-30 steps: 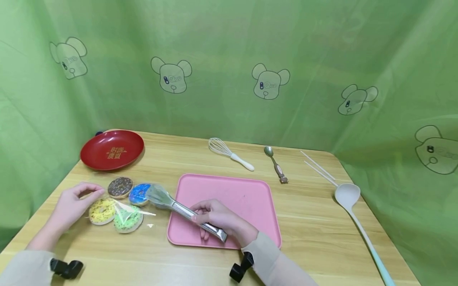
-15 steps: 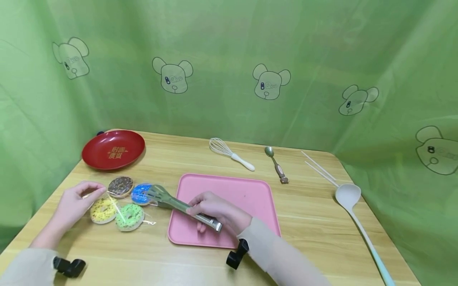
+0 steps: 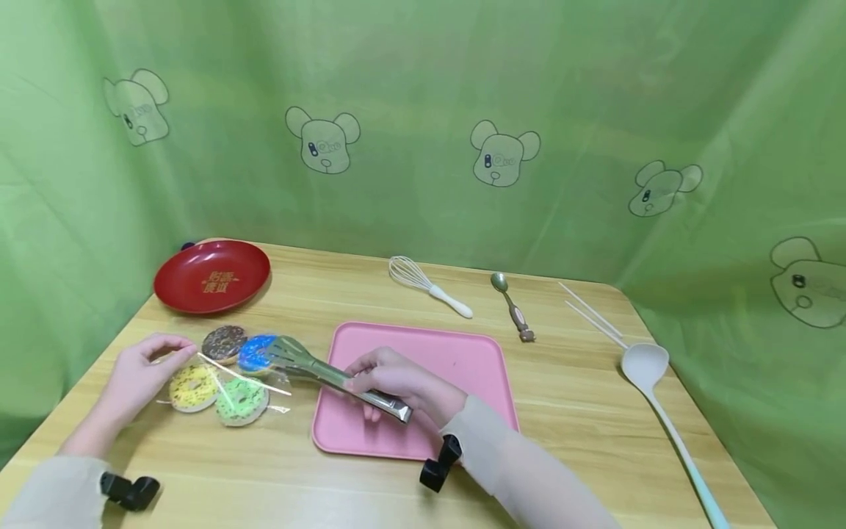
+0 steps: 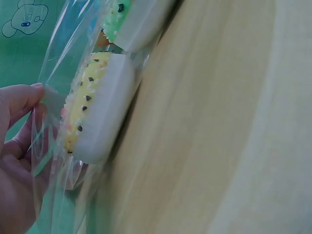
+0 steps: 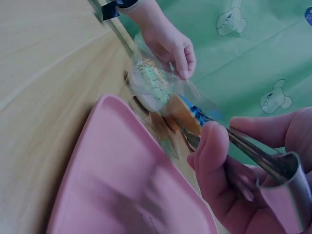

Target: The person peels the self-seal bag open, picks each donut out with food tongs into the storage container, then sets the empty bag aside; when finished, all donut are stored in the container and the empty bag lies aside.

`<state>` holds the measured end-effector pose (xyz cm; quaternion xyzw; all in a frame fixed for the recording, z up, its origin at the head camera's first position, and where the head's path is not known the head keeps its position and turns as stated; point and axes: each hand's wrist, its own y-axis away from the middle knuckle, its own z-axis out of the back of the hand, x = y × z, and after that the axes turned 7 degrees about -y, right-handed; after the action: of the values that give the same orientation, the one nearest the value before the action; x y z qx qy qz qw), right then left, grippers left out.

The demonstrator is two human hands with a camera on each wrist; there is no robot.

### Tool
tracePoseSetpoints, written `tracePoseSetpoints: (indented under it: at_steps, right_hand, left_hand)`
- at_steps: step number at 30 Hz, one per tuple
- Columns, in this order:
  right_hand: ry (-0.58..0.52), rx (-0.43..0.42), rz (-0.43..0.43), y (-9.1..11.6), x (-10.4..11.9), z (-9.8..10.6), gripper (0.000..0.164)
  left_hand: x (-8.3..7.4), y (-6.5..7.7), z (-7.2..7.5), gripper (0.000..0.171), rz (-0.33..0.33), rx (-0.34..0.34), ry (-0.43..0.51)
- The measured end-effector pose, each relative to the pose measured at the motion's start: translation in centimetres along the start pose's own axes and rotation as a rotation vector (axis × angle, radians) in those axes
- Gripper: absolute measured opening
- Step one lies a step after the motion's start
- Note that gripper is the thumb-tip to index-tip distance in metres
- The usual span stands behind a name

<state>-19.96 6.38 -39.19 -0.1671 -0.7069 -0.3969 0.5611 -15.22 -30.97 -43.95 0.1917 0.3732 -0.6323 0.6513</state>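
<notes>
My left hand [image 3: 147,369] pinches the edge of a clear plastic bag [image 4: 54,100] between thumb and fingers. In and around the bag lie a yellow donut [image 3: 185,394], a green donut [image 3: 246,404], a chocolate donut [image 3: 220,341] and a blue donut [image 3: 250,354], all with sprinkles. Metal tongs [image 3: 325,373] are held in my right hand [image 3: 405,380], above the pink tray [image 3: 423,344]. The slotted head of the tongs overlaps the right part of the blue donut. In the right wrist view, the blue donut stands tilted between the tong ends.
A red plate [image 3: 181,266] stands at the back left. Behind the tray are a white whisk [image 3: 431,288] and a small spoon [image 3: 512,307]. Two thin white sticks [image 3: 591,312] and a long-handled ladle [image 3: 644,365] lie to the right. A green curtain [image 3: 410,206] hangs behind the table.
The tongs have moved up and turned so that their slotted head covers part of the blue donut, which has shifted slightly. The left hand keeps its pinch on the bag, whose edge looks raised.
</notes>
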Motion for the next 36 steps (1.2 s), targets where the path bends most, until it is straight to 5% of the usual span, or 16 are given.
tracePoseSetpoints:
  at_steps: [21,36]
  right_hand:
    - [-0.074,0.094,0.047,2.3,-1.0,1.3,0.035]
    - [-0.164,0.026,0.006,6.9,-3.8,4.3,0.04]
  left_hand:
    - [-0.1,-0.3,0.0,0.032,-0.021,-0.01,0.012]
    - [-0.7,0.2,-0.1,0.037,0.004,-0.022,0.039]
